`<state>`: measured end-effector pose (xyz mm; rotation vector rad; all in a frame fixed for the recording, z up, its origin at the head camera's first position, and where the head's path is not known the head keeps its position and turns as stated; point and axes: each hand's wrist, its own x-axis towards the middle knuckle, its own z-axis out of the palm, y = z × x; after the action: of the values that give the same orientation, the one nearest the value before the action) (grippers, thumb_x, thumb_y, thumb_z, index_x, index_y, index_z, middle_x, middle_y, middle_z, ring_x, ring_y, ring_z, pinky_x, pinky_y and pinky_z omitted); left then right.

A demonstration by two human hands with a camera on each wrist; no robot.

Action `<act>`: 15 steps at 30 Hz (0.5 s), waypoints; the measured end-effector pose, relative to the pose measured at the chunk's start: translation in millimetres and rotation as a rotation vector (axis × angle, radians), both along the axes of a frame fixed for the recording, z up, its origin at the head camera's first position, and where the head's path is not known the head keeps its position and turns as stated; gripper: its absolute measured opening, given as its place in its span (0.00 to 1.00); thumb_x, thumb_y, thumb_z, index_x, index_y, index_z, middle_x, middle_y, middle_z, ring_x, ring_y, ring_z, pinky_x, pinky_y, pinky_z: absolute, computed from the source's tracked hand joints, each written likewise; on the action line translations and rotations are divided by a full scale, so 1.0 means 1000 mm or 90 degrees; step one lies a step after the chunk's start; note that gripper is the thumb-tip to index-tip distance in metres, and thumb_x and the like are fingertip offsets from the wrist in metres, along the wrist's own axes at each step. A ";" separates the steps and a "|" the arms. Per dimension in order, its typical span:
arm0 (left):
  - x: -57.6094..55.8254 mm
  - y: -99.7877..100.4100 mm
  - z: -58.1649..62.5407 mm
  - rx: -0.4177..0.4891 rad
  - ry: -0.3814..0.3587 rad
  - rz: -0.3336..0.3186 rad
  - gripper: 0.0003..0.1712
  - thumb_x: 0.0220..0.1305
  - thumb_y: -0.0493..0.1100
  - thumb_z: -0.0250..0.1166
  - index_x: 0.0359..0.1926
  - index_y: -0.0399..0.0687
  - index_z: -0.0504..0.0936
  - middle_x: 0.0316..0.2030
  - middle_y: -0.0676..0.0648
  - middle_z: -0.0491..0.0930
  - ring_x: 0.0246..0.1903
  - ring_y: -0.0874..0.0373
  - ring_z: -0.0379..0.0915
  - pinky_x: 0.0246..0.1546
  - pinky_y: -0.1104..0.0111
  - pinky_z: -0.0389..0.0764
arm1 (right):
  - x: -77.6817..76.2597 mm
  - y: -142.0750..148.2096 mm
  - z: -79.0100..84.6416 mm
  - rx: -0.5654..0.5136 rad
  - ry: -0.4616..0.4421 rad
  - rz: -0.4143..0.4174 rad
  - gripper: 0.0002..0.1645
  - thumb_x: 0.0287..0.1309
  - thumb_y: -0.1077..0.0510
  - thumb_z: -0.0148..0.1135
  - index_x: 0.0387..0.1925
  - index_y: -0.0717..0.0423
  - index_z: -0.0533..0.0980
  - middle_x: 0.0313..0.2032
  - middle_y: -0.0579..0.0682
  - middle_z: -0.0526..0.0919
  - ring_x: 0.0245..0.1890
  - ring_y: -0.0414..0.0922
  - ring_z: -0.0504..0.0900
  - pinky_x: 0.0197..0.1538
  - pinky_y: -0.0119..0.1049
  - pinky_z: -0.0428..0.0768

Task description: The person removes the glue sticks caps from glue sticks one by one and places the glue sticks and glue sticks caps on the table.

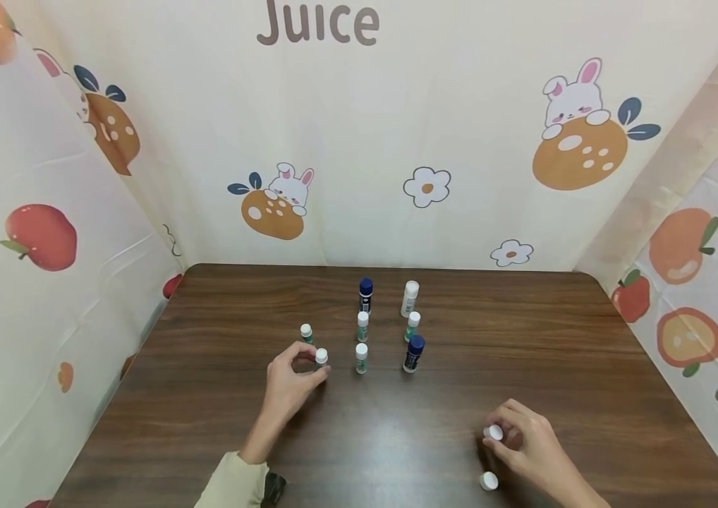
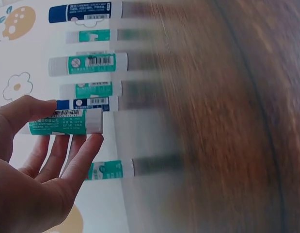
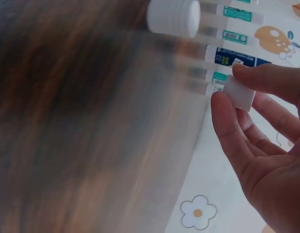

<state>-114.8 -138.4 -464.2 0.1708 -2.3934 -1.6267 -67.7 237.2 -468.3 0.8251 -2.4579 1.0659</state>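
My left hand [image 1: 290,386] pinches a glue stick [image 2: 67,122] with a green label and white ends between thumb and fingers. In the head view it is upright, its white cap showing above the fingertips. Just behind it is another green-labelled glue stick [image 1: 306,333]. At the front right, my right hand [image 1: 529,443] pinches a small white cap [image 3: 239,93] between thumb and fingertips, low over the table. A second white cap [image 1: 489,481] lies on the tabletop close in front of that hand.
Several glue sticks stand upright mid-table in two rough columns. They include a dark blue one [image 1: 366,295] at the back, another dark blue one [image 1: 414,354] nearer, a white one [image 1: 409,299] and green-labelled ones [image 1: 362,358]. A printed curtain [image 1: 359,141] borders the wooden table [image 1: 359,437].
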 end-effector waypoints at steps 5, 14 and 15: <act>-0.003 -0.005 -0.004 -0.020 -0.005 0.017 0.16 0.41 0.34 0.75 0.32 0.47 0.79 0.30 0.50 0.82 0.34 0.56 0.80 0.40 0.60 0.78 | 0.002 0.006 -0.006 0.018 0.004 -0.024 0.25 0.23 0.74 0.77 0.26 0.49 0.77 0.27 0.37 0.73 0.25 0.32 0.73 0.26 0.20 0.72; -0.007 -0.016 -0.004 0.009 -0.037 0.030 0.15 0.44 0.33 0.74 0.35 0.42 0.79 0.32 0.46 0.83 0.36 0.52 0.81 0.45 0.55 0.74 | 0.010 0.015 -0.013 0.046 -0.043 -0.051 0.24 0.27 0.72 0.76 0.27 0.47 0.77 0.28 0.33 0.72 0.26 0.31 0.72 0.28 0.24 0.72; -0.008 -0.017 -0.005 0.007 -0.041 0.035 0.15 0.44 0.33 0.74 0.35 0.43 0.79 0.32 0.46 0.83 0.36 0.52 0.80 0.45 0.56 0.74 | 0.010 0.015 -0.013 0.046 -0.051 -0.053 0.24 0.27 0.72 0.76 0.27 0.46 0.78 0.28 0.33 0.71 0.26 0.31 0.71 0.27 0.25 0.71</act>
<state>-122.7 -155.2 -469.3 0.2919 -2.4052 -1.6344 -57.5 252.6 -481.5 0.7070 -2.5862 1.0051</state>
